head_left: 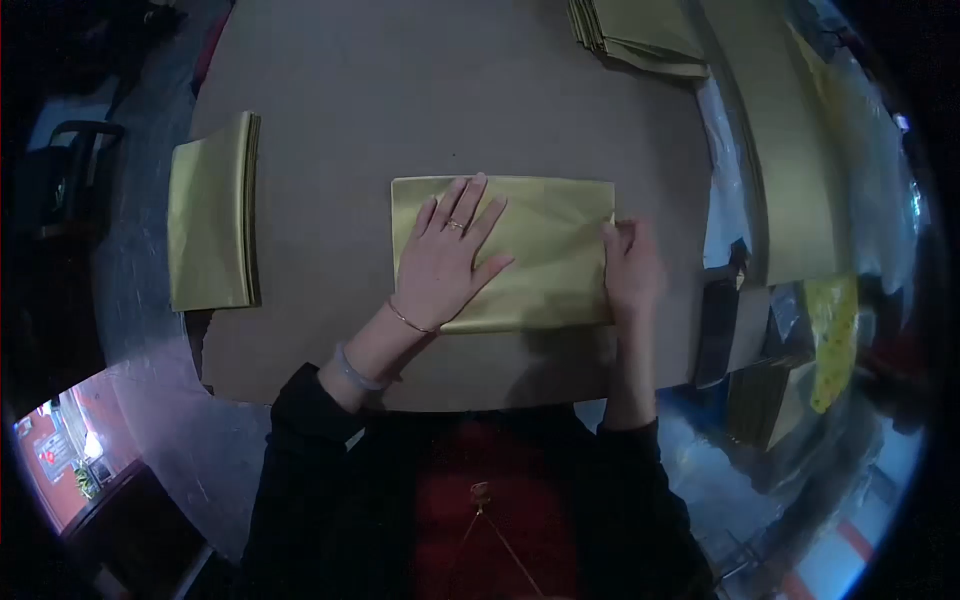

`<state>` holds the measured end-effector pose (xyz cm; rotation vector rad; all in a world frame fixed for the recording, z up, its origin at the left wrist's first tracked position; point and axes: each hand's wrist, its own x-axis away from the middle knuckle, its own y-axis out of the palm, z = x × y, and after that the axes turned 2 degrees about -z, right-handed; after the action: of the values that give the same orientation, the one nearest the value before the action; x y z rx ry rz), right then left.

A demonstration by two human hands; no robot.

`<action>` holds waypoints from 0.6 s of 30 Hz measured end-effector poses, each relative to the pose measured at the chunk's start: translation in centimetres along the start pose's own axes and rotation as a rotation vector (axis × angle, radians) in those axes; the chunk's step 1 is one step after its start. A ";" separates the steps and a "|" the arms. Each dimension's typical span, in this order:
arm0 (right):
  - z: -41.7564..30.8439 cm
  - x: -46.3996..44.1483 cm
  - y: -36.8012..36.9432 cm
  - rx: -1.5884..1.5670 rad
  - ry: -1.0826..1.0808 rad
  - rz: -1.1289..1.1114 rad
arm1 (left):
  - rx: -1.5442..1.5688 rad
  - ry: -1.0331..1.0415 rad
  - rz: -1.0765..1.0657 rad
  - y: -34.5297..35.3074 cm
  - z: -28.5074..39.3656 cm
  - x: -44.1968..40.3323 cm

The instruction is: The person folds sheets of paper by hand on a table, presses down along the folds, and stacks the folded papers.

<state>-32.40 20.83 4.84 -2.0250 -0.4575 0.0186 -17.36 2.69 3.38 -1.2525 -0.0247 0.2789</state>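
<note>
A folded sheet of gold paper (555,265) lies flat on the brown board in front of me. My left hand (447,245) rests palm down across its left part, fingers spread, with a ring on one finger. At the sheet's right edge is my right hand (632,268), thumb and fingers curled in and closed on the paper's edge. Part of the right fingers is blurred. To the left stands a stack of folded gold paper (212,215).
Another stack of gold paper (650,35) sits at the far right of the brown board (330,100). Long gold sheets (790,170) lie along the right side. A dark oblong object (716,330) and a yellow plastic piece (832,340) are at the right edge.
</note>
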 end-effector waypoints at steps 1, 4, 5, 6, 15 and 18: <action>0.0 0.0 0.0 -0.001 -0.004 0.003 | -0.003 -0.020 0.006 -0.1 0.0 0.0; 0.0 0.0 -0.1 -0.015 -0.027 0.009 | 0.019 -0.017 0.019 -0.2 0.0 -0.1; 0.0 -0.1 -0.3 -0.031 -0.003 -0.024 | 0.036 -0.015 0.017 -0.2 0.0 0.0; -0.1 -0.2 -0.4 -0.046 0.018 -0.057 | 0.017 -0.010 0.035 0.2 -0.1 0.1; -0.8 -1.1 -0.5 0.087 -0.521 0.115 | 0.049 -0.025 0.072 0.7 -0.1 0.4; 0.0 -1.8 0.8 0.134 -0.633 0.069 | 0.056 0.007 0.091 0.9 -0.3 0.3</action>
<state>-33.83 19.91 3.79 -1.8733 -0.7542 0.7286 -17.18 2.75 2.38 -1.2011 0.0457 0.3515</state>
